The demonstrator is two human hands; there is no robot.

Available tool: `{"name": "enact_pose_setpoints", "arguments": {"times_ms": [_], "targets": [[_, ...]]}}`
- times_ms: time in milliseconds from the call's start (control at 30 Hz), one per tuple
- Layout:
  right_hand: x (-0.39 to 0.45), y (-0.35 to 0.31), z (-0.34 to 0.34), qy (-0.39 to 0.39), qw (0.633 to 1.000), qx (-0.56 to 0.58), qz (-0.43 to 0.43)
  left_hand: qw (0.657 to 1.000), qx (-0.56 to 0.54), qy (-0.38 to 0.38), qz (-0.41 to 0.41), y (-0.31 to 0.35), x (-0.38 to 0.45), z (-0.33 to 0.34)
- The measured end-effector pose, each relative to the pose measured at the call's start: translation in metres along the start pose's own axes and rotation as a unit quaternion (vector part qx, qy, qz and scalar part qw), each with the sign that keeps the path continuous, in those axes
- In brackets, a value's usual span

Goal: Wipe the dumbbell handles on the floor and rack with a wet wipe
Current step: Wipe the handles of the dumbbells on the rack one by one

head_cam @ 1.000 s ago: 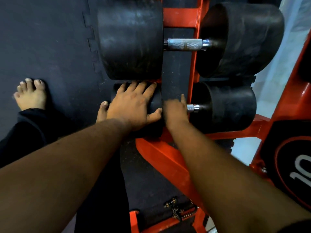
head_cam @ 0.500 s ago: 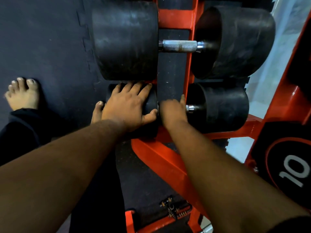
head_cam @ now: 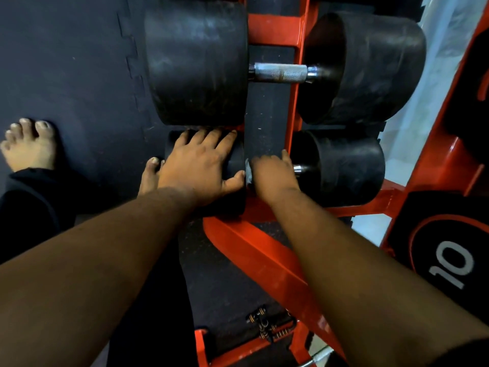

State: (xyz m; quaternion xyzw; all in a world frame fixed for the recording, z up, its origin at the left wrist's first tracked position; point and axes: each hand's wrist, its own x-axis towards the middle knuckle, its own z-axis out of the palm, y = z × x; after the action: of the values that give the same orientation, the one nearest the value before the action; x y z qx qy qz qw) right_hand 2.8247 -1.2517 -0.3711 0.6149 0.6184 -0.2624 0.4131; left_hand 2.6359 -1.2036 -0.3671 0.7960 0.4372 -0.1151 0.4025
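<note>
Two black dumbbells lie on a red rack [head_cam: 275,25]. The near, smaller dumbbell [head_cam: 352,168] has my left hand [head_cam: 201,165] spread flat over its left head, fingers straight. My right hand [head_cam: 275,173] is curled round its metal handle, of which only the right end [head_cam: 299,169] shows. A bit of pale wet wipe [head_cam: 248,173] sticks out at the left of that hand. The far, larger dumbbell [head_cam: 195,62] shows its whole knurled steel handle [head_cam: 280,72] bare.
Dark rubber floor mats [head_cam: 66,62] fill the left. My bare feet [head_cam: 29,144] stand there, one beside the near dumbbell. A black plate marked 10 [head_cam: 449,263] sits in the red rack at right. Small springs [head_cam: 264,324] lie below.
My right hand has slid slightly left along the near handle, and the wipe's edge now shows beside it. My left hand stays on the dumbbell head.
</note>
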Motion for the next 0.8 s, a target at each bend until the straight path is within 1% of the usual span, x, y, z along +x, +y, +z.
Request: {"name": "enact_pose_setpoints", "arguments": {"times_ms": [33, 67, 100, 167, 233, 333, 400, 467, 600, 633, 733, 767, 800], "targets": [[0.004, 0.001, -0.002, -0.019, 1.0, -0.012, -0.014, 1.0, 0.001, -0.002, 0.0, 0.0, 0.0, 0.0], [0.001, 0.0, 0.001, -0.019, 0.999, -0.02, -0.02, 1.0, 0.001, -0.006, 0.0, 0.0, 0.0, 0.0], [-0.007, -0.003, 0.006, -0.003, 1.0, -0.014, -0.014, 1.0, 0.0, -0.009, -0.001, 0.0, 0.0, 0.001], [-0.034, -0.011, 0.015, 0.036, 0.999, 0.036, 0.003, 1.0, -0.002, -0.011, -0.003, 0.0, 0.0, 0.0], [-0.053, -0.014, 0.015, 0.012, 0.998, 0.068, 0.002, 1.0, -0.003, -0.01, -0.003, 0.0, 0.0, 0.0], [-0.052, -0.008, 0.002, -0.033, 0.995, 0.093, -0.009, 1.0, -0.002, -0.013, -0.003, 0.0, 0.0, -0.001], [-0.042, -0.006, -0.003, -0.005, 0.995, 0.1, -0.002, 1.0, -0.001, -0.01, -0.003, 0.0, 0.0, -0.001], [-0.025, -0.008, -0.008, 0.023, 0.996, 0.081, 0.009, 1.0, -0.001, -0.009, -0.002, 0.0, 0.0, -0.001], [-0.002, -0.022, -0.006, -0.004, 1.0, 0.003, 0.002, 1.0, -0.001, -0.003, 0.0, 0.0, 0.0, 0.0], [-0.002, -0.022, -0.001, 0.006, 1.0, -0.003, 0.008, 1.0, -0.002, -0.002, 0.001, 0.0, 0.0, 0.001], [-0.01, -0.014, 0.011, 0.09, 0.996, 0.02, -0.005, 1.0, 0.001, -0.005, 0.0, -0.001, 0.001, 0.002], [-0.011, -0.009, 0.009, 0.089, 0.995, 0.023, -0.024, 1.0, 0.002, -0.004, -0.001, -0.002, 0.0, 0.002], [-0.009, -0.001, 0.004, 0.061, 0.997, 0.021, -0.041, 1.0, 0.0, -0.001, -0.002, 0.0, 0.0, 0.002]]}}
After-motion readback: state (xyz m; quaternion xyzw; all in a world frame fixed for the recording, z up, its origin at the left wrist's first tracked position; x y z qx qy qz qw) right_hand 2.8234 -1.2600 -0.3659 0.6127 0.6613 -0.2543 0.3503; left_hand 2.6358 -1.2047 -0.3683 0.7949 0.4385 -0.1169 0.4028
